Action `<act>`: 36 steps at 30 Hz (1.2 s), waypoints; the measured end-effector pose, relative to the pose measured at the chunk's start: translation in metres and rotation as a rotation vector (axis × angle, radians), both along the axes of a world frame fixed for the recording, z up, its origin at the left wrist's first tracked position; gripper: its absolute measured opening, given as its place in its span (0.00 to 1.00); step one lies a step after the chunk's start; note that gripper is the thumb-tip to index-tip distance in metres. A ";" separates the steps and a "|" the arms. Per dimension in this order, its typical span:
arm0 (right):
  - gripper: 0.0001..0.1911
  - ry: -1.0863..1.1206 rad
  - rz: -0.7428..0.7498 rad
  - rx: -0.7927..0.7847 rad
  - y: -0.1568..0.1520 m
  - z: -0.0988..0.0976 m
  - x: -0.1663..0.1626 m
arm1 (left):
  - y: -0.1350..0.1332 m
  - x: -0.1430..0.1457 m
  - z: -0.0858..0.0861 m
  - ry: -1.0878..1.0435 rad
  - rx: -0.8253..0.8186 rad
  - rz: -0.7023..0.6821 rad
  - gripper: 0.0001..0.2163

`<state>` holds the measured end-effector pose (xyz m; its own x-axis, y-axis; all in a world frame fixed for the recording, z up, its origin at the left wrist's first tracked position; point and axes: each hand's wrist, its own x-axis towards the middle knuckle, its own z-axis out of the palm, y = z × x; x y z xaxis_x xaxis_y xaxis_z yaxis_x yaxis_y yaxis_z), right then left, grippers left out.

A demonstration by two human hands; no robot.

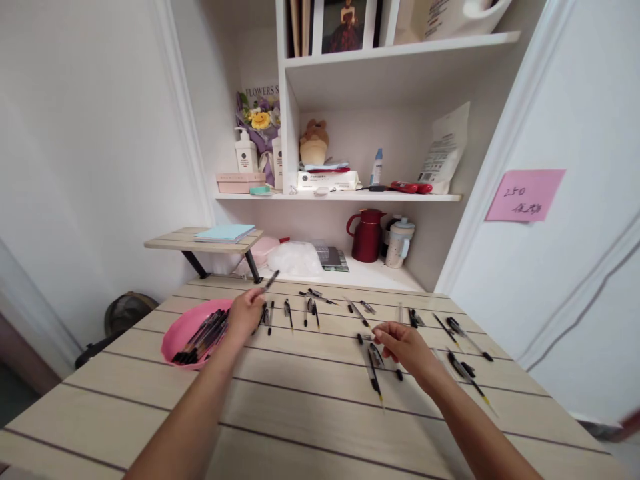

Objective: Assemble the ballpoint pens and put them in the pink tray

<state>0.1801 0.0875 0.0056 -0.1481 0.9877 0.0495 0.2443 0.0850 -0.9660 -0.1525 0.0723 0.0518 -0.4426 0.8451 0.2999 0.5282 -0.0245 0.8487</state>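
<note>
Dark pen (271,281) is slanting up from the left hand (245,315), whose fingers are closing narrowly around its lower end, just above the table (300,420) and beside the pink bowl (169,339). The right hand (401,343) is curling its thumb and fingers close together; whether they are pinching anything, I cannot tell. A thin pen part (359,313) is pointing toward those fingertips, and a cluster of pen pieces (371,370) is lying just beside them. More pens (207,337) are filling the bowl, while further pieces are lying in small groups across the slatted top. Beyond, a small stand (164,240) is bearing light-blue notebooks (226,232), and a red jug (367,237) is standing beside a pale cup (399,245).
</note>
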 end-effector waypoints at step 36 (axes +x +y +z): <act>0.17 -1.152 0.004 0.026 -0.057 -0.008 -0.016 | -0.021 0.137 -0.071 0.024 -0.222 -0.514 0.11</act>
<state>0.1636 0.0304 -0.0028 -0.1221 0.9878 -0.0967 0.9803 0.1047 -0.1676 -0.0152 0.0514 -0.0187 0.0480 0.9943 0.0953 0.5144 -0.1064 0.8510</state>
